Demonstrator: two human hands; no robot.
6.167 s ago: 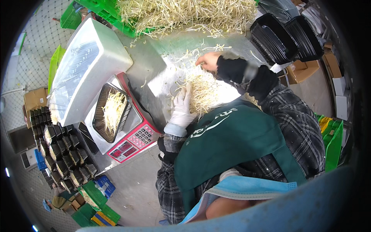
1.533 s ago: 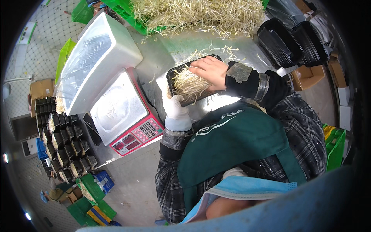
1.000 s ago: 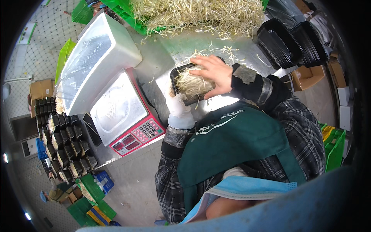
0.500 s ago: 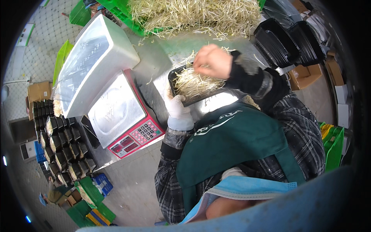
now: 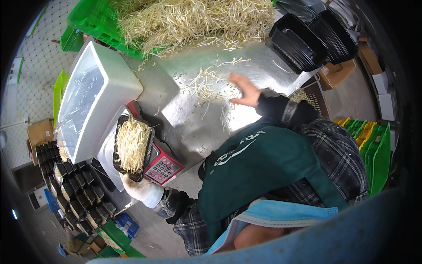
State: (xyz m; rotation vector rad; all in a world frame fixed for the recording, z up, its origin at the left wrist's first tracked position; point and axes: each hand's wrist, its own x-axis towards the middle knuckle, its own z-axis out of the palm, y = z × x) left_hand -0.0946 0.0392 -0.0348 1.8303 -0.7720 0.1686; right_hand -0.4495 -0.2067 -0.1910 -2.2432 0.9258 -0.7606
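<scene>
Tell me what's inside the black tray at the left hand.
Pale sprouts are heaped in the black tray held by the gloved left hand. The sprouts cover most of its floor, so anything beneath them cannot be seen.

Blk oblong plastic tray (image 5: 148,153), ribbed walls, open top, approx full w/ thin, pale bean sprouts (image 5: 132,143), most strands running lengthwise. Near end's gripped by the left hand (image 5: 143,192); tray's over the red-edged scale (image 5: 162,170) nr the surface's (image 5: 173,108) near L corner, long axis roughly far-to-near; can't tell if resting or held clear. Loose sprouts (image 5: 204,86), wht-yellow w/ green bits, lie scattered in a thin tangle mid-surface, a few strays twd far edge.
</scene>
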